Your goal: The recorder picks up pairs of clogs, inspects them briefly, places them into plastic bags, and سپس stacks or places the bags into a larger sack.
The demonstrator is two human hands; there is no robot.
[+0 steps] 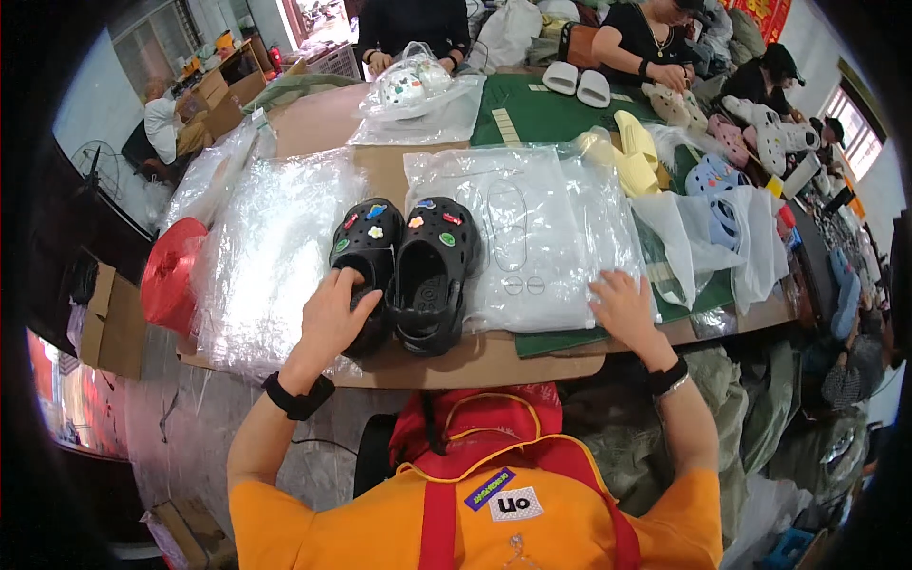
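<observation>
A pair of black clogs with colourful charms lies side by side in front of me, toes pointing away. My left hand point(332, 309) is closed on the side of the left clog point(366, 237), its thumb and fingers at the shoe's opening. The right clog point(432, 275) rests against it, touched by neither hand. My right hand point(627, 306) lies with fingers spread on the right edge of a stack of frosted plastic bags point(532, 218) and holds nothing. Shoe outlines are printed on the top bag.
Clear plastic sleeves point(280, 247) lie left of the clogs, with a red roll point(174, 275) beside them. Yellow slides point(635, 152), blue clogs point(712, 176) and white slides point(578, 85) are to the right. Across the table a person handles a bagged white clog point(408, 87).
</observation>
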